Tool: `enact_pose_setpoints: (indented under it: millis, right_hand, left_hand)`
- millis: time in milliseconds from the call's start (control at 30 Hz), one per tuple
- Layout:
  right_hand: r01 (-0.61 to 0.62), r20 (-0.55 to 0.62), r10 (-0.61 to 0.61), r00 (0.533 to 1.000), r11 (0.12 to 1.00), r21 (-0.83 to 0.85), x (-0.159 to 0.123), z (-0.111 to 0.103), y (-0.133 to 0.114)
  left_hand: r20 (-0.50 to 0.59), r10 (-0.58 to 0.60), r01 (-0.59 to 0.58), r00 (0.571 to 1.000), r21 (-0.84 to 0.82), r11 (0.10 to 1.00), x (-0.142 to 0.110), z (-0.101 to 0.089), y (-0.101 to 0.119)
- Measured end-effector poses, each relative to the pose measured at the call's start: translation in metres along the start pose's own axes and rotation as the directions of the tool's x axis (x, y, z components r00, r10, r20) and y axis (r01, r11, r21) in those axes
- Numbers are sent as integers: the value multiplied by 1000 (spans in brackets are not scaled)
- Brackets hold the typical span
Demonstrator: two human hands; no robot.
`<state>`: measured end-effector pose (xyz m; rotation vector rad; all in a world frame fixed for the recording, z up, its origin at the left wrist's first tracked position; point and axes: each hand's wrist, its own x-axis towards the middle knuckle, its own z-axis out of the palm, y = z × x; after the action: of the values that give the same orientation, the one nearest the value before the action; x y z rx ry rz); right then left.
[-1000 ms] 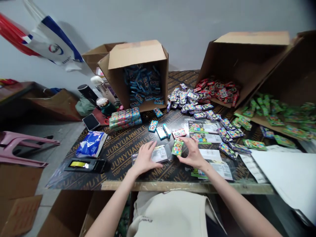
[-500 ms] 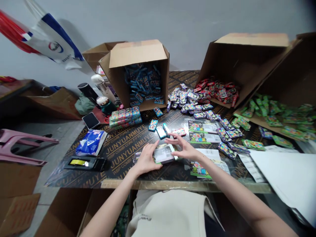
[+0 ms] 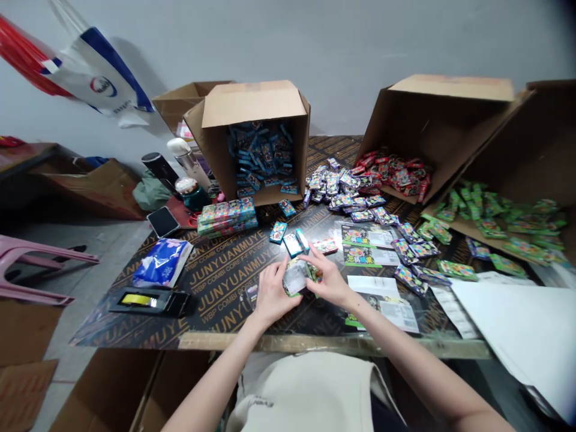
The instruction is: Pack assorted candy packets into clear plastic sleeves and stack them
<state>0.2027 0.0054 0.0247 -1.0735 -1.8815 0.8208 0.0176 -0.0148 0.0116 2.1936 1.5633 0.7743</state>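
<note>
Between my two hands is a small flat box with a grey-and-white printed face and green edging [image 3: 296,277]. My left hand [image 3: 273,293] curls round its left side, thumb along the near edge. On the right side my right hand [image 3: 330,279] grips it with bent fingers, partly hiding a patterned end. Just beyond my fingertips lie blue small packs [image 3: 293,244], one standing on its edge, and a red-and-white pack [image 3: 324,246]. Printed label sheets [image 3: 369,256] lie to the right of my right hand. Part of another printed piece [image 3: 252,294] shows left of my left hand.
Cardboard boxes hold blue packs [image 3: 263,153], red packs [image 3: 405,174] and green packs [image 3: 495,210]. Purple packs [image 3: 333,183] are heaped between them. At left are a stacked bundle [image 3: 227,215], a tissue pack [image 3: 162,263], a tape dispenser [image 3: 150,301] and a phone [image 3: 163,222].
My right hand has closed in against the right side of the box, covering its white end. The box has turned slightly. The whole view has shifted a little.
</note>
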Motion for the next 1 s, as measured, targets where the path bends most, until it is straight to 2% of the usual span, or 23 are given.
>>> enact_pose_setpoints:
  millis: [100,200,300,367,433,533,600,667,733,800,900,1000]
  right_hand:
    - [-91,-56,105,993,972,218,1,-5,4]
    - [-117,-142,221,965,845,521,8,-11,7]
    - [-99,-59,185,981,737,669,14,-11,11]
    - [-123,0,162,987,749,651,16,-11,16]
    - [-163,23,181,983,815,556,15,-14,21]
    - [-231,-27,250,968,927,296,11,-22,30]
    - [-278,-59,291,955,947,161,9,-27,33]
    - [-295,-45,303,952,947,130,8,-29,31]
    - [-267,-47,277,960,952,152,8,-30,25]
    - [-216,-115,234,965,965,151,7,-28,17]
    - [-153,-205,169,964,984,90,8,-25,6]
    - [-120,-219,126,968,992,41,13,-26,-4]
  left_hand:
    - [27,-27,26,999,12,1000,-5,3,-3]
    - [84,-20,23,996,-29,999,-9,4,-2]
    - [117,28,-19,993,-79,997,-11,5,3]
    - [106,23,-13,994,-90,996,-12,4,5]
    - [87,-3,11,996,-94,996,-12,3,4]
    - [65,-25,30,998,-79,996,-13,-1,0]
    - [53,-13,16,998,-61,998,-13,-4,-2]
    - [69,39,-35,997,-49,998,-12,-7,-2]
    - [99,95,-90,991,-54,994,-10,-9,-1]
    - [102,113,-107,988,-66,992,-8,-11,0]
    - [54,96,-91,994,-78,993,-4,-12,3]
    - [-16,61,-62,998,-96,993,-4,-9,9]
